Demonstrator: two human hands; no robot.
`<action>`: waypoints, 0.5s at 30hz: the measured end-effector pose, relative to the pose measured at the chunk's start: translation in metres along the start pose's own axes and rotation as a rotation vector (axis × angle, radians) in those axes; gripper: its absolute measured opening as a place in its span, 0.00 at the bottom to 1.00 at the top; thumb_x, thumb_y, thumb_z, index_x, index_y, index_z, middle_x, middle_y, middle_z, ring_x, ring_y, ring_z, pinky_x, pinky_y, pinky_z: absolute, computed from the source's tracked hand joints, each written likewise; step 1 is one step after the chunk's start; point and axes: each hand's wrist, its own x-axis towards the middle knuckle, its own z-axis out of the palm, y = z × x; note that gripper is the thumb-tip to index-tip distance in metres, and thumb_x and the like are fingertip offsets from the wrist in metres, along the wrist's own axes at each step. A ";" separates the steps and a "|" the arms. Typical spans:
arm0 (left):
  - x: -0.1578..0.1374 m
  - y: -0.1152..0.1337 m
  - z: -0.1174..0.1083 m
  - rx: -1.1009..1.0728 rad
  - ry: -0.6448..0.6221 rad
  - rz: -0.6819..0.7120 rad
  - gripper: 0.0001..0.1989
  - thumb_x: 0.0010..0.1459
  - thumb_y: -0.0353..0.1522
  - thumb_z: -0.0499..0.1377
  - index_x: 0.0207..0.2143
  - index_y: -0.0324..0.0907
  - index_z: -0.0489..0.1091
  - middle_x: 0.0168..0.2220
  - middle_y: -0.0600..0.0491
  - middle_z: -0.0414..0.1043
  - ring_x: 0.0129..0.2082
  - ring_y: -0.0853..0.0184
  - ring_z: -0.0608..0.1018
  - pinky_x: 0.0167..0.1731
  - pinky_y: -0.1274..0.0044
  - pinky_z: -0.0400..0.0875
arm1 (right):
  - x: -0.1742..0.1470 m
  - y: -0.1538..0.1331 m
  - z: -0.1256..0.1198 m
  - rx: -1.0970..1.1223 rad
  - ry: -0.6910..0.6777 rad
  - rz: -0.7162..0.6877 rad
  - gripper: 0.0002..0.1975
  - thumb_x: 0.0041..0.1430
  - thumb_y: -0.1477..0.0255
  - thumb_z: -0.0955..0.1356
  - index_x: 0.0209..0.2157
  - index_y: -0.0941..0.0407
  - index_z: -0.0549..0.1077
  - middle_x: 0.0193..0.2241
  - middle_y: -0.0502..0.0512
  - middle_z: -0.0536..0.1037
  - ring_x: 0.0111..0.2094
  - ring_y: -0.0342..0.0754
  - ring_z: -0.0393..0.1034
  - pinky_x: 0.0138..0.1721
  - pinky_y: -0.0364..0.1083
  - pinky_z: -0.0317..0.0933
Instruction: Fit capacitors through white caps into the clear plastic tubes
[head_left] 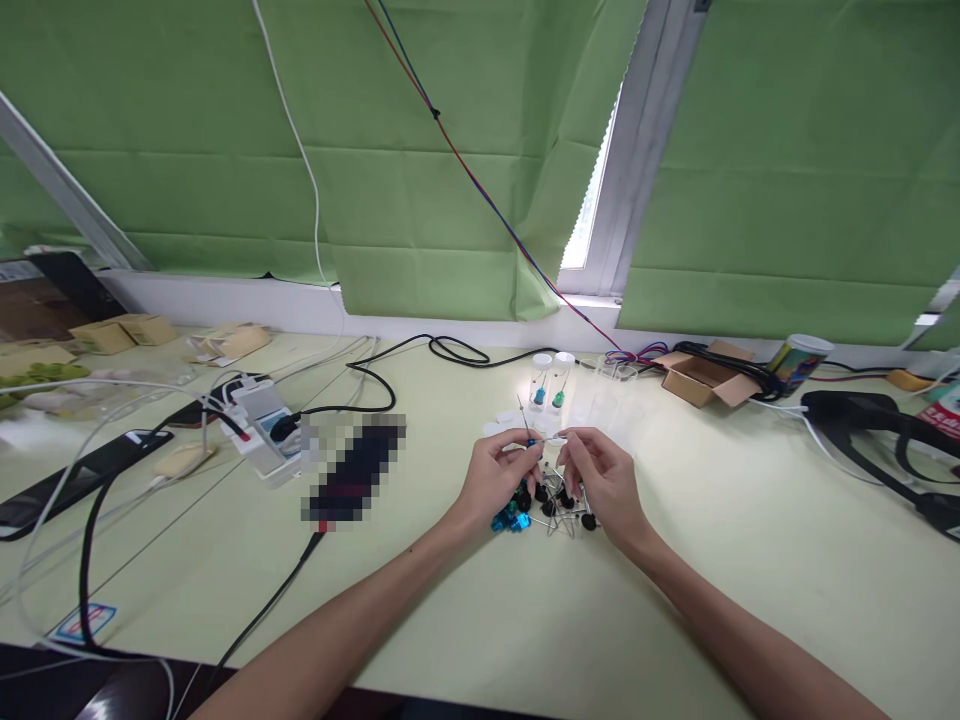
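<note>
Cords run across the left of the table (720, 480), around a black bar (79, 487) and a white socket block (264, 428). Next lies a pixelated dark object (356, 470), its cord (274, 592) trailing to the front edge. Mid-table, the left hand (501, 470) pinches a blue part (532, 441) with a thin wire; beside it, the right hand (604, 475) has its fingertips closed on a small pale piece (555, 438). Blue bits (520, 521) and black-knobbed pins (589, 521) lie below; two capped vials (551, 362) stand just behind. Farther right come a carton (701, 378), a can (801, 362) and a black frame (862, 420). The sill (450, 318) bounds the back; bare tabletop stretches between right forearm and frame.
</note>
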 end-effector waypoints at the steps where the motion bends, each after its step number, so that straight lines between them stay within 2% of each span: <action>1: 0.000 -0.001 0.000 0.005 -0.003 0.005 0.14 0.55 0.40 0.64 0.36 0.38 0.72 0.19 0.56 0.70 0.16 0.72 0.70 0.23 0.78 0.66 | 0.000 0.000 0.000 -0.003 0.003 0.002 0.14 0.63 0.59 0.67 0.37 0.57 0.72 0.25 0.47 0.70 0.15 0.38 0.62 0.16 0.41 0.57; 8: 0.000 -0.003 0.000 0.061 -0.009 0.072 0.11 0.56 0.38 0.63 0.36 0.38 0.73 0.20 0.56 0.69 0.16 0.73 0.70 0.21 0.78 0.68 | 0.001 0.000 0.000 -0.026 0.042 0.024 0.16 0.62 0.57 0.67 0.34 0.57 0.72 0.23 0.47 0.70 0.15 0.38 0.62 0.15 0.40 0.57; 15: -0.002 -0.004 0.003 0.082 -0.001 0.109 0.11 0.55 0.38 0.64 0.35 0.38 0.74 0.26 0.53 0.70 0.18 0.72 0.72 0.19 0.79 0.69 | 0.000 -0.005 0.001 -0.026 0.072 0.035 0.19 0.63 0.56 0.67 0.29 0.57 0.70 0.20 0.47 0.69 0.14 0.38 0.61 0.15 0.39 0.56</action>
